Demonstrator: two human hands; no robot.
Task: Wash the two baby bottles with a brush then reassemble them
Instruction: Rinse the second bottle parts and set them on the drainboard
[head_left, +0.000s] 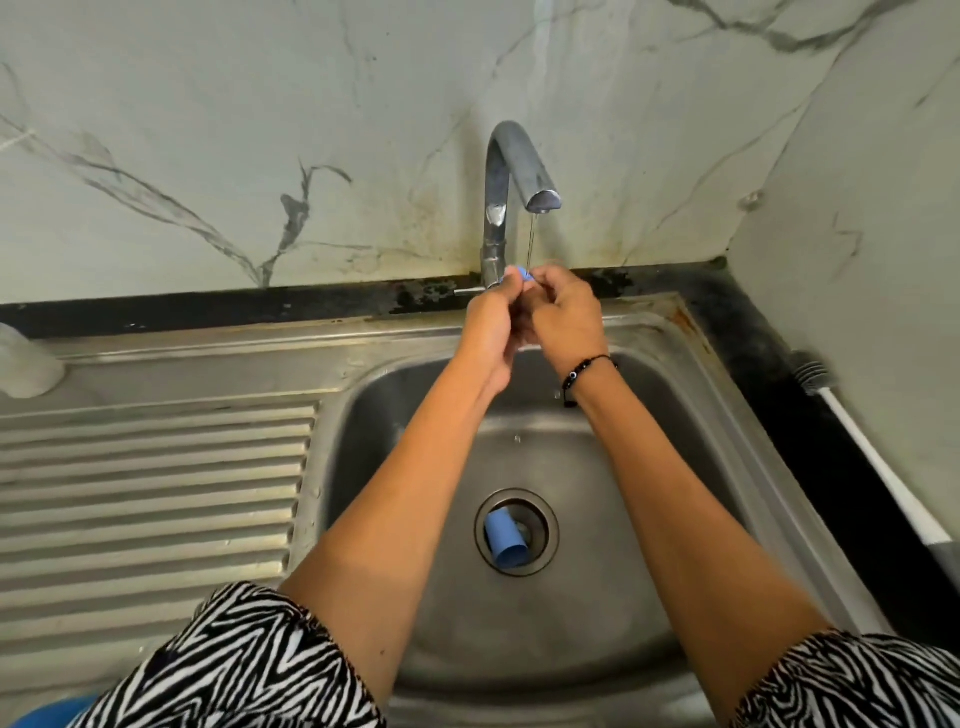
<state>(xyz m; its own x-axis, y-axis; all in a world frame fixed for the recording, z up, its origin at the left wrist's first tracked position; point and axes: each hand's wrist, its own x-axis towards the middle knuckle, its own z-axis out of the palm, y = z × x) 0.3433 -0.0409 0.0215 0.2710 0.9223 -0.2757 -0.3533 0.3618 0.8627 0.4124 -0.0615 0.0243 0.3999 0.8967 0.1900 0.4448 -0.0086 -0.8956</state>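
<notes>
Both hands are raised under the tap (519, 171), where a thin stream of water runs. My left hand (491, 322) and my right hand (563, 317) together pinch a small blue bottle part (522, 273); most of it is hidden by the fingers. A blue cylindrical bottle piece (505, 540) lies in the drain opening of the steel sink (675, 395). A bottle brush (862, 447) with a white handle and dark bristles lies on the black counter to the right of the sink.
A ribbed steel draining board (150, 493) stretches to the left. A white object (26, 366) sits at its far left edge. The marble wall rises right behind the tap. Something blue (52, 714) shows at the bottom left corner.
</notes>
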